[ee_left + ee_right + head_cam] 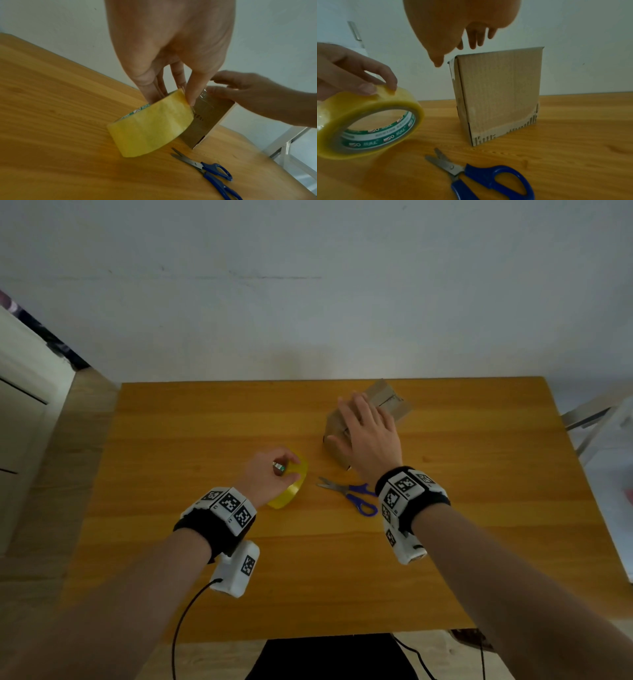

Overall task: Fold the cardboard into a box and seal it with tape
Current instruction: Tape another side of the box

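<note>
Left hand point(265, 475) grasps the yellow tape roll point(366, 121) by its rim; right hand point(368, 433), fingers spread, hovers over the upright cardboard box point(498, 94); scissors point(352, 496) lie between.

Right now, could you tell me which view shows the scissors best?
The right wrist view: the scissors lie close, with blades and blue handles sharp. The head view shows them whole but small; the left wrist view cuts off one handle at the bottom edge.

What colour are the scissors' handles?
Blue; the scissors show best in the right wrist view.
</note>
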Action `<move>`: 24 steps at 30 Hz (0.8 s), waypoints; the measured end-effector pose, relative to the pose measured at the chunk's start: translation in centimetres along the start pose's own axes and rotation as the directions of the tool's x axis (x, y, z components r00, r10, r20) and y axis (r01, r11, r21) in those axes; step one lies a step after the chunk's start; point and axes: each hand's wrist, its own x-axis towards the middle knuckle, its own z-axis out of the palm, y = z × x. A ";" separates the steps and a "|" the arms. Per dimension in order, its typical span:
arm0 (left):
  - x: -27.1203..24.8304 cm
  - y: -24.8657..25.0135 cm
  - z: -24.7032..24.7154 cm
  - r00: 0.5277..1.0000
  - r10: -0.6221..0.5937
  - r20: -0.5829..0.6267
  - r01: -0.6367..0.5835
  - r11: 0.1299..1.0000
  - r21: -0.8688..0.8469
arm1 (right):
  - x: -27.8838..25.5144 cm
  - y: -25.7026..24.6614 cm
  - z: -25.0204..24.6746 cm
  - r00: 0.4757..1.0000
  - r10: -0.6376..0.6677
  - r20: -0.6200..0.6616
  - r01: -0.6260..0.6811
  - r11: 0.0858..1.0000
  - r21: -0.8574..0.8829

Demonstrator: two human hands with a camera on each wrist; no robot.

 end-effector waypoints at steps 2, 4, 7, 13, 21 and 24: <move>-0.1 0.2 -0.3 1.000 0.018 0.012 -0.018 1.000 -0.022 | 0.0 0.2 0.7 0.997 0.014 0.082 -0.013 1.000 -0.016; -0.2 0.4 -0.7 0.999 0.030 0.021 -0.029 0.999 -0.038 | -0.2 0.3 0.9 0.995 0.001 0.097 0.000 1.000 -0.011; -0.1 0.7 -1.2 0.999 0.036 0.029 -0.034 0.997 -0.063 | -0.5 0.9 0.6 0.982 -0.122 0.142 0.122 0.993 0.011; -0.2 1.2 -1.9 0.999 0.027 0.045 -0.019 0.985 -0.170 | -1.1 2.7 -0.4 0.892 -0.361 0.272 0.363 0.931 0.048; -0.9 2.9 -3.0 0.993 -0.032 0.111 0.059 0.967 -0.250 | -1.5 -0.9 -3.8 0.939 -0.303 0.164 0.264 0.939 0.221; -1.4 3.5 -3.5 0.988 0.007 0.157 0.034 0.965 -0.260 | -1.2 -3.4 -4.9 0.949 -0.240 0.204 0.132 0.892 0.433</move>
